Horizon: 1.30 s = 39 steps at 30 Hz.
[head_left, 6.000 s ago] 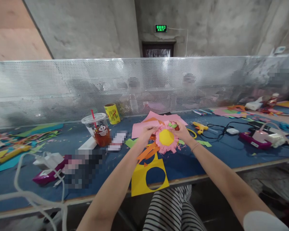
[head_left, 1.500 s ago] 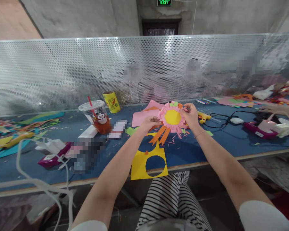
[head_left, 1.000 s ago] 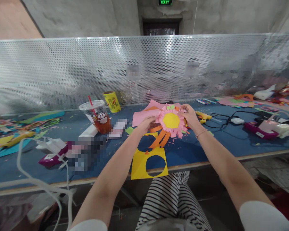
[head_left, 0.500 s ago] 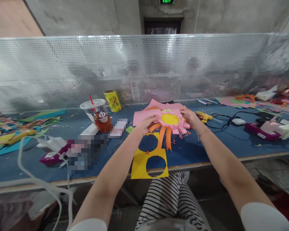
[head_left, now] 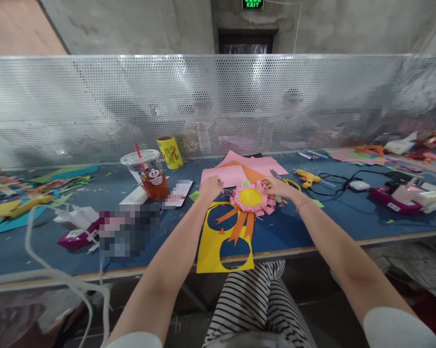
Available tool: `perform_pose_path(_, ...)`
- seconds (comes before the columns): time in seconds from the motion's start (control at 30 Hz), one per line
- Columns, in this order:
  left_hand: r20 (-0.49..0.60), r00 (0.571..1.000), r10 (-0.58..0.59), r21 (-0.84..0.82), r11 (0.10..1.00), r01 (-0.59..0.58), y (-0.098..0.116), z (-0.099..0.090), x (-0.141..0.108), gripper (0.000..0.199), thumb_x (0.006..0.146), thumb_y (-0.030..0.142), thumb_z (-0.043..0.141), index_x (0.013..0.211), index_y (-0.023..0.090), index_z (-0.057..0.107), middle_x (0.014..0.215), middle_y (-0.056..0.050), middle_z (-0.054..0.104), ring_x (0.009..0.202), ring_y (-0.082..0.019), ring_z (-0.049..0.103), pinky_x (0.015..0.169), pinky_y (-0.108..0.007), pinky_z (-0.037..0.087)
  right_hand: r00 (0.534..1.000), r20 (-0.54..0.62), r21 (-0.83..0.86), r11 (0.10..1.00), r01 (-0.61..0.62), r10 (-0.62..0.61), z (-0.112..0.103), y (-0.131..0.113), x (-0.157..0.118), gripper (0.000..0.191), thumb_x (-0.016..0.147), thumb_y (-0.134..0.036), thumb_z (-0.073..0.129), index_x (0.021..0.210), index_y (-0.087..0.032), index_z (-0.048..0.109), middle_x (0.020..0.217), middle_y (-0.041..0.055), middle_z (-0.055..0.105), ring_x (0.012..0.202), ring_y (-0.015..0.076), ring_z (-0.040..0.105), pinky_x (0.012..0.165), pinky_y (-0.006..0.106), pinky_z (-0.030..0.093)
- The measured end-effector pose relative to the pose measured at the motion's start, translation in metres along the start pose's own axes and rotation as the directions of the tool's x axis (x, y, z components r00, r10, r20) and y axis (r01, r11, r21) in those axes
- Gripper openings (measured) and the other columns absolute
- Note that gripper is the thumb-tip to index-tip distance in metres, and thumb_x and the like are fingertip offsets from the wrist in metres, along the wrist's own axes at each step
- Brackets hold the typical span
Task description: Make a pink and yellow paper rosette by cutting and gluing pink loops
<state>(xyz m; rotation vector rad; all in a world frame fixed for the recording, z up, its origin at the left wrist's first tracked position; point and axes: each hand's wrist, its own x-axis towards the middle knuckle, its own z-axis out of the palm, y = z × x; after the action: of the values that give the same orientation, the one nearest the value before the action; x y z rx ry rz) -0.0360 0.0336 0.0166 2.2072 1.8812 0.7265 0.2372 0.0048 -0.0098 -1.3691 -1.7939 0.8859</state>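
Observation:
A pink paper flower (head_left: 250, 197) with a yellow round middle and orange tails lies on the blue table. My right hand (head_left: 279, 188) has its fingers closed at the flower's upper right edge. To the flower's left, my left hand (head_left: 211, 188) is apart from it, fingers curled together near the pink paper sheets (head_left: 225, 175); whatever they hold, if anything, is too small to make out. The flower's orange tails overlap a yellow sheet (head_left: 209, 251) with two round holes. Scissors (head_left: 292, 183) with yellow handles lie just beyond my right hand.
A drink cup (head_left: 151, 176) with a red straw and a yellow roll (head_left: 170, 152) stand at left. Right of the scissors lie a yellow glue gun (head_left: 308, 179), black cables and a purple-and-white device (head_left: 395, 200). A perforated metal screen (head_left: 131, 106) borders the table's back.
The flower has come down toward me and left onto the table. My left hand has let go of it and drawn left; my right hand remains at its edge.

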Motion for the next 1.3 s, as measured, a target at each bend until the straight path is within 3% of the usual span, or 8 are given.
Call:
perform_pose_path(0.1, 0.003, 1.0, -0.002, 0.263, 0.965, 0.001, -0.011, 0.004, 0.001, 0.037, 0.077, 0.034, 0.046, 0.109, 0.018, 0.057, 0.114, -0.016, 0.056, 0.11, -0.03, 0.048, 0.092, -0.043, 0.035, 0.995, -0.068, -0.275, 0.96, 0.057, -0.079, -0.006, 0.003, 0.005, 0.033, 0.067, -0.025, 0.062, 0.099, -0.018, 0.057, 0.091, 0.0049, 0.064, 0.086, 0.016, 0.06, 0.079, 0.029, 0.046)
perform_pose_path(0.2, 0.081, 0.997, 0.017, 0.327, 0.944, -0.043, -0.019, 0.009, 0.001, 0.045, 0.078, 0.043, 0.045, 0.118, 0.023, 0.05, 0.124, -0.014, 0.05, 0.118, -0.031, 0.041, 0.097, -0.05, 0.027, 0.968, -0.239, -0.484, 0.873, -0.052, -0.075, -0.021, 0.008, 0.007, 0.026, 0.073, -0.023, 0.056, 0.098, -0.016, 0.058, 0.095, 0.0087, 0.064, 0.089, 0.0177, 0.06, 0.082, 0.029, 0.043)
perform_pose_path(0.3, 0.178, 0.984, 0.028, 0.296, 0.952, -0.081, -0.022, 0.011, 0.003, 0.048, 0.076, 0.052, 0.044, 0.117, 0.026, 0.052, 0.122, -0.012, 0.053, 0.114, -0.031, 0.046, 0.093, -0.045, 0.032, 0.951, -0.307, -0.646, 0.726, -0.234, 0.034, -0.034, 0.014, 0.005, 0.032, 0.071, -0.029, 0.057, 0.098, -0.011, 0.058, 0.099, 0.0163, 0.062, 0.094, 0.0247, 0.058, 0.081, 0.033, 0.042)
perform_pose_path(0.47, 0.125, 0.992, 0.019, 0.333, 0.941, -0.06, -0.021, 0.012, 0.004, 0.049, 0.077, 0.052, 0.042, 0.112, 0.02, 0.056, 0.114, -0.017, 0.057, 0.106, -0.032, 0.052, 0.083, -0.04, 0.04, 0.925, -0.33, -0.744, 0.551, -0.376, 0.187, -0.036, 0.021, 0.001, 0.046, 0.076, -0.041, 0.05, 0.103, -0.004, 0.055, 0.106, 0.026, 0.054, 0.102, 0.0338, 0.054, 0.084, 0.039, 0.04)
perform_pose_path(0.8, 0.099, 0.991, 0.09, 0.322, 0.939, -0.117, -0.025, 0.019, 0.007, 0.052, 0.075, 0.054, 0.047, 0.112, 0.018, 0.056, 0.113, -0.016, 0.057, 0.109, -0.029, 0.051, 0.088, -0.034, 0.038, 0.891, -0.38, -0.675, 0.584, -0.451, 0.249, -0.036, 0.032, 0.002, 0.07, 0.072, -0.054, 0.05, 0.114, 0.001, 0.042, 0.105, 0.03, 0.054, 0.102, 0.0363, 0.055, 0.08, 0.04, 0.042)
perform_pose_path(0.97, 0.115, 0.989, 0.093, 0.299, 0.946, -0.124, -0.025, 0.023, 0.009, 0.054, 0.078, 0.051, 0.046, 0.119, 0.016, 0.048, 0.113, -0.017, 0.053, 0.107, -0.027, 0.052, 0.086, -0.032, 0.04, 0.846, -0.42, -0.609, 0.589, -0.531, 0.329, -0.037, 0.033, 0.005, 0.067, 0.073, -0.05, 0.046, 0.116, 0.002, 0.04, 0.105, 0.0287, 0.057, 0.101, 0.0351, 0.056, 0.08, 0.039, 0.043)
perform_pose_path(1.17, 0.121, 0.986, 0.116, 0.371, 0.916, -0.153, -0.016, 0.024, 0.006, 0.037, 0.087, 0.03, 0.033, 0.12, 0.018, 0.045, 0.11, -0.014, 0.052, 0.102, -0.023, 0.054, 0.085, -0.033, 0.042, 0.828, -0.42, -0.562, 0.61, -0.558, 0.37, -0.039, 0.03, 0.004, 0.086, 0.067, -0.052, 0.053, 0.126, 0.005, 0.026, 0.109, 0.0289, 0.056, 0.102, 0.0348, 0.056, 0.082, 0.04, 0.042)
perform_pose_path(1.3, 0.092, 0.988, 0.125, 0.352, 0.924, -0.149, -0.016, 0.022, 0.004, 0.038, 0.086, 0.019, 0.03, 0.121, 0.018, 0.045, 0.109, -0.014, 0.054, 0.1, -0.023, 0.055, 0.085, -0.034, 0.042, 0.813, -0.42, -0.427, 0.703, -0.569, 0.403, -0.049, 0.035, 0.006, 0.093, 0.067, -0.053, 0.055, 0.13, 0.006, 0.02, 0.111, 0.03, 0.054, 0.102, 0.0333, 0.056, 0.082, 0.038, 0.043)
